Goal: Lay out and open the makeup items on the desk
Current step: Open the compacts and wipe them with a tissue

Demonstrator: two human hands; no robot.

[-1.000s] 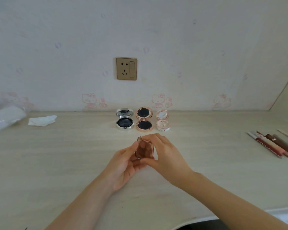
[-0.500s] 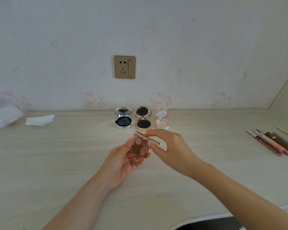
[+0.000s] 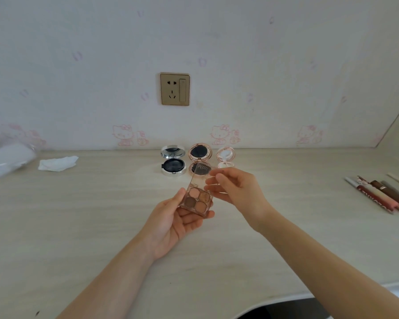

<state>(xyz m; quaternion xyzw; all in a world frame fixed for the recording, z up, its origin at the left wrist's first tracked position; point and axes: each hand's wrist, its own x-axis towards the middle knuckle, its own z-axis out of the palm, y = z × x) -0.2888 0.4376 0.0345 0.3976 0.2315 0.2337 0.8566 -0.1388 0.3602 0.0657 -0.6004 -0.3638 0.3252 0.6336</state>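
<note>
Table [image 3: 78,226]: pale wood-grain top running to a wallpapered wall; it carries everything below.
Plastic bag [image 3: 5,161]: crumpled clear wrap at the far left edge, with a white tissue [image 3: 58,163] just beside it.
Pencils and tubes [image 3: 382,194]: a row of lip and liner sticks at the far right, caps seemingly on, well apart from the hands.
Open compacts: a silver cushion compact [image 3: 173,163], a rose-gold compact [image 3: 200,161] and a small pink compact [image 3: 225,158] stand side by side at the wall, lids up.
Left hand [image 3: 171,224]: palm up, thumb and curled fingers cradling the base of the eyeshadow palette [image 3: 197,199] above the table, near the middle.
Right hand [image 3: 237,189]: fingertips pinch the edge of the clear lid [image 3: 202,174], which is swung back and nearly upright.
Handling: the palette looks light, stiff and slick plastic, with a thin hinge and pressed powder that would probably crack if dropped; best held by the base sides, lid moved by its free edge, never forced past the hinge stop.
</note>
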